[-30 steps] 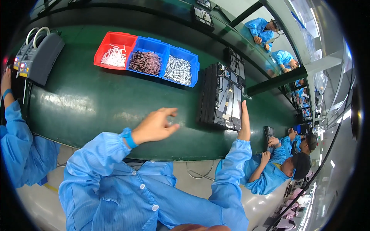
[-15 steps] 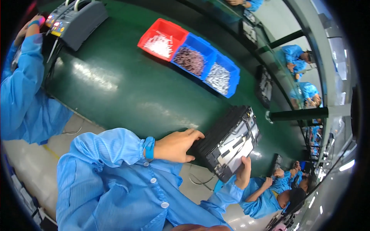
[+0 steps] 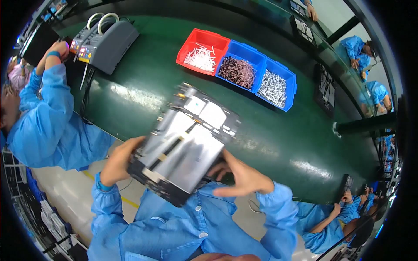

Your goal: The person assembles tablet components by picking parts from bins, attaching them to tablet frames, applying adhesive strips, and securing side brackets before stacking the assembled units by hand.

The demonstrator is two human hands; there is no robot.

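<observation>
A thick stack of flat black device frames (image 3: 180, 145) is tilted over the near edge of the green bench, in front of my chest. Silver-white plates and a dark strip show on its top face, which is smeared by motion. My left hand (image 3: 119, 162) grips its left side, fingers partly hidden beneath. At the right side is my right hand (image 3: 244, 176), its fingers apart and the thumb spread away. One fingertip meets the stack's edge there, while other fingers lie partly in shadow behind it.
Beyond the stack stand a red bin (image 3: 183, 58) of white pieces and blue bins (image 3: 237, 48) of brown and silver screws. A grey twin-ring machine (image 3: 115, 43) stands far left, near a co-worker's arm (image 3: 58, 82). Another black frame (image 3: 325, 89) lies right. More co-workers sit rightward.
The stack has moved left from the bench's right side and turned. My left hand has gone to its left side; my right hand has moved with it and its fingers have spread.
</observation>
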